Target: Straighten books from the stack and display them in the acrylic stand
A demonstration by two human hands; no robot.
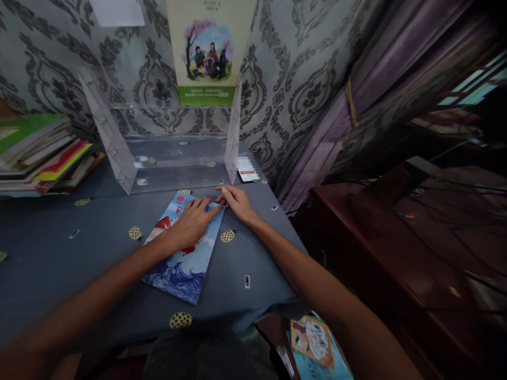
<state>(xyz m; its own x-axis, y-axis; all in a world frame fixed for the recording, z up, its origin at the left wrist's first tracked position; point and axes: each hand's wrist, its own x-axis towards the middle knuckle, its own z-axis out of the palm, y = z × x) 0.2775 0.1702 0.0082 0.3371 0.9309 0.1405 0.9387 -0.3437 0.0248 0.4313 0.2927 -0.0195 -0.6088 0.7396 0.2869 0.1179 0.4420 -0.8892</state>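
Note:
A thin blue picture book, its cover showing waves and a red-clad figure, lies slanted on the cloth-covered table. My left hand rests flat across the upper part of the cover, fingers apart, hiding some of the picture. At the book's top right corner is my right hand, its fingers bent together around the corner; the exact grip is partly hidden. Just beyond both hands stands a clear plastic rack. A pale yellow and green book with a picture of seated figures stands upright at its back.
To the left is a pile of books. A pixelated card-like item lies right of the rack. The grey tablecloth has pineapple prints. Below the right table edge are more books. A dark red cabinet with cables stands right, near a purple curtain.

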